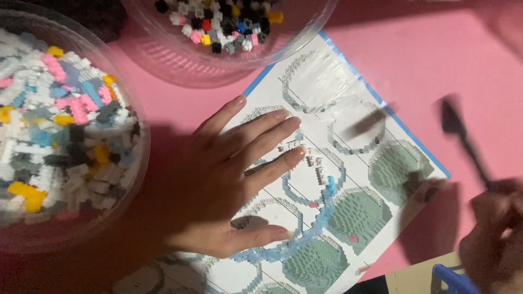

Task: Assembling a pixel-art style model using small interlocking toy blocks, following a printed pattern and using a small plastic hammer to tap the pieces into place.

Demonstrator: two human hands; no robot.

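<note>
My left hand lies flat and spread wide on the sheet, palm down, holding nothing. Its thumb tip touches the near end of the blue chain, and its fingertips rest just beside the small white pieces at the chain's far end. The chain curves along the right side of this hand, its long axis running from my thumb up and away toward the middle of the sheet.

My right hand is well apart, off the sheet's right edge over the pink desk. It is closed on a dark tool that points up and away; the tool is blurred, so I cannot tell its kind. The left hand is clearly the nearer to the chain.

Left of my left hand sits a clear bowl of mixed small bricks; a second bowl stands beyond the sheet's top.
</note>
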